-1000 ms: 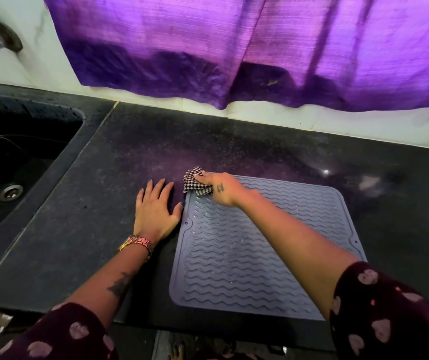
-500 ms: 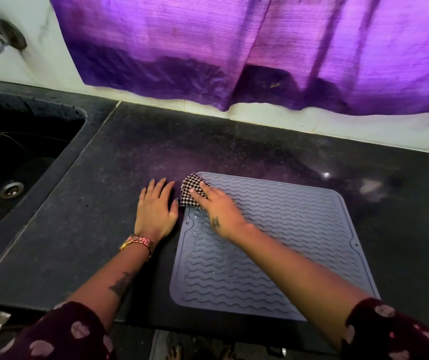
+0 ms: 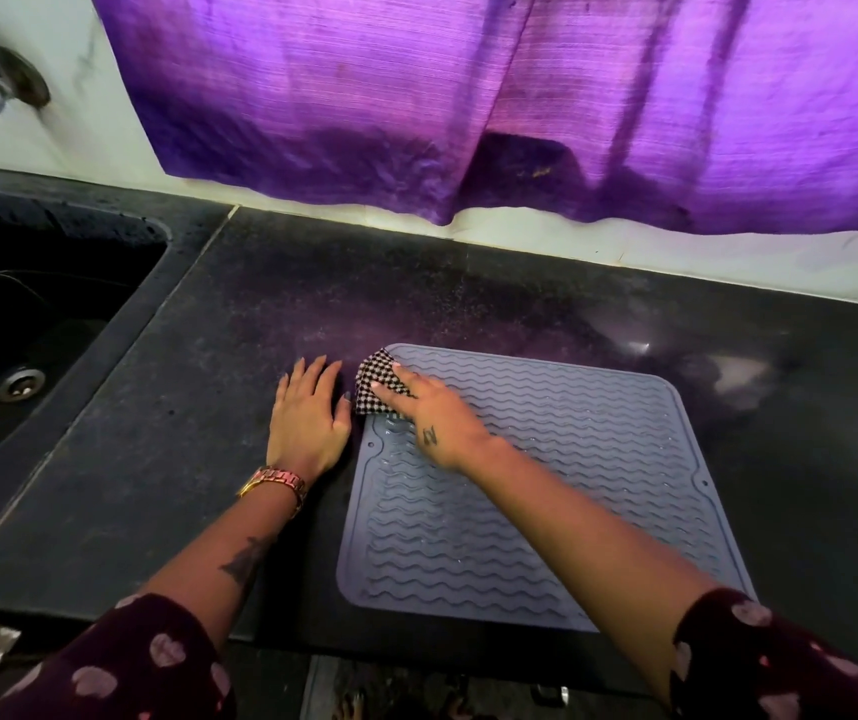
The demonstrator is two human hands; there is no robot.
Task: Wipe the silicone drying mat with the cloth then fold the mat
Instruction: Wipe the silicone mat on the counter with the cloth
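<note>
Grey-blue square silicone drying mat [image 3: 546, 491] with wavy ridges lies flat on the dark speckled stone counter [image 3: 167, 459], near the counter's front edge. Right hand [image 3: 434, 415] rests on the mat's far left corner, fingers extended, pressing a small black-and-white checked cloth [image 3: 374, 388] down onto that corner; the cloth overhangs the mat's left edge slightly. Left hand [image 3: 307, 413] lies flat and spread on the counter just beside the mat's left edge, holding nothing, gold watch [image 3: 276, 480] on its wrist. Black sink [image 3: 27, 324] well left of the mat; purple curtain [image 3: 468, 96] hangs behind the mat.
</note>
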